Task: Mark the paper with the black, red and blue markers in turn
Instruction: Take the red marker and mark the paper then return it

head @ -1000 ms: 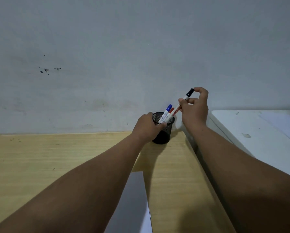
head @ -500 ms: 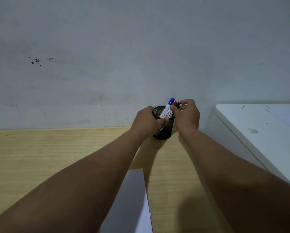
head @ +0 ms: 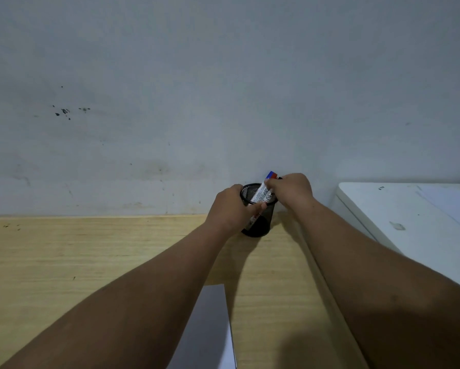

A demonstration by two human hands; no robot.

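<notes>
A black mesh pen holder [head: 261, 226] stands on the wooden desk [head: 63, 262] near the wall. My left hand [head: 229, 209] is wrapped around its left side. The blue-capped marker [head: 263, 191] leans out of it, with the red cap [head: 275, 176] right behind. The black marker's cap [head: 279, 178] peeks out from my right hand [head: 290, 189], whose fingers are closed at the marker tops over the holder's rim. A white sheet of paper [head: 207, 328] lies near me between my forearms, partly hidden by my left arm.
A white cabinet top [head: 399, 214] with loose sheets stands to the right of the desk, a little higher than it. The grey wall [head: 223, 89] rises directly behind the holder.
My right hand lowered the black marker from above the holder down into it among the others. My left hand stayed on the holder.
</notes>
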